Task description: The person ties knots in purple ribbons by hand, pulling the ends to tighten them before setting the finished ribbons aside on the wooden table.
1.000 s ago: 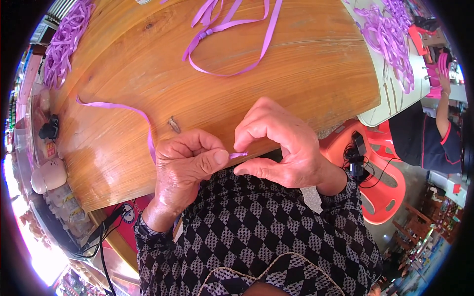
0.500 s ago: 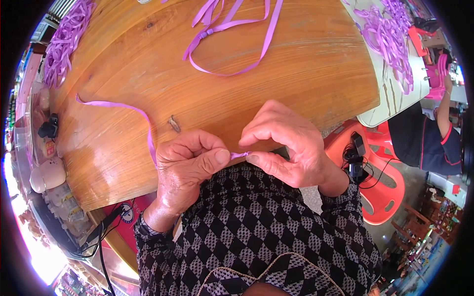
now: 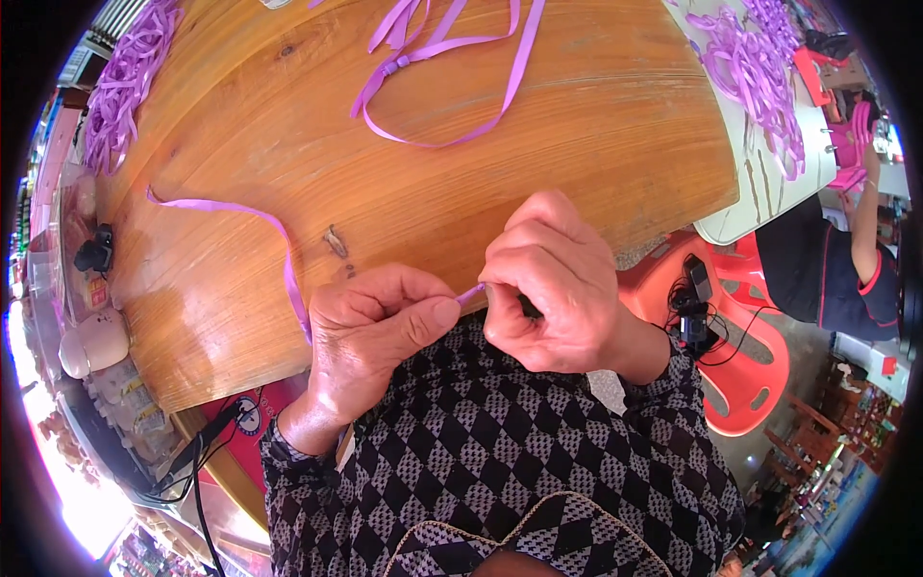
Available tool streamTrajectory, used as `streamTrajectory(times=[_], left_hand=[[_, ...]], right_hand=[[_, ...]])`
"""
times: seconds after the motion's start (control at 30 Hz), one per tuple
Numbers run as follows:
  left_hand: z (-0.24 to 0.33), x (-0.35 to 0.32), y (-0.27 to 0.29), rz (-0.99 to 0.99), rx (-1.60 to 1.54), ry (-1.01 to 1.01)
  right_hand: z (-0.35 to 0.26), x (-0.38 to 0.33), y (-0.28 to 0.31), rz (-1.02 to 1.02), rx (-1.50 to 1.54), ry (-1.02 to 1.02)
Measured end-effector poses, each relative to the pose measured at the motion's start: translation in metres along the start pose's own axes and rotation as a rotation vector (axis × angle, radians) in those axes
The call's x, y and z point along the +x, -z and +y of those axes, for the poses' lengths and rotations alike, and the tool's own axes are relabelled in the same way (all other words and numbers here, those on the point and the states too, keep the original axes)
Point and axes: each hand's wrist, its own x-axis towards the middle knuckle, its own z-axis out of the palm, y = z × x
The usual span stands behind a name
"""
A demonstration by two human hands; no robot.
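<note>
A broad, glossy wooden surface (image 3: 288, 115) with rounded edges spreads beyond the fingers. The left hand (image 3: 370, 332) and right hand (image 3: 553, 288) meet at its near edge, fingers pressed together, pinching a thin, flat purple ribbon (image 3: 260, 216) that trails leftward across the grain.

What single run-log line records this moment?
left hand: pinches purple ribbon | right hand: pinches same ribbon's end | ribbon trails across wooden table | looped ribbon lies beyond
</note>
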Motion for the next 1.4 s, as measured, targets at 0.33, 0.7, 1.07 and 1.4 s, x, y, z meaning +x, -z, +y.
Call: streamTrajectory(times=[0.33, 0.7, 1.07, 1.4], left_hand=[[-0.010, -0.007, 0.000, 0.027, 0.018, -0.166], [-0.011, -0.007, -0.004, -0.027, 0.170, -0.194], [-0.014, -0.003, 0.003, -0.098, 0.374, -0.332], [0.018, -0.008, 0.080, 0.164, 0.443, -0.505]], right_hand=[[0.007, 0.003, 0.018, -0.098, 0.201, -0.257], [-0.006, 0.003, 0.001, -0.091, -0.074, 0.111], [-0.008, 0.009, 0.011, -0.112, -0.303, 0.206], [0.048, 0.027, 0.101, 0.247, -0.489, -0.382]])
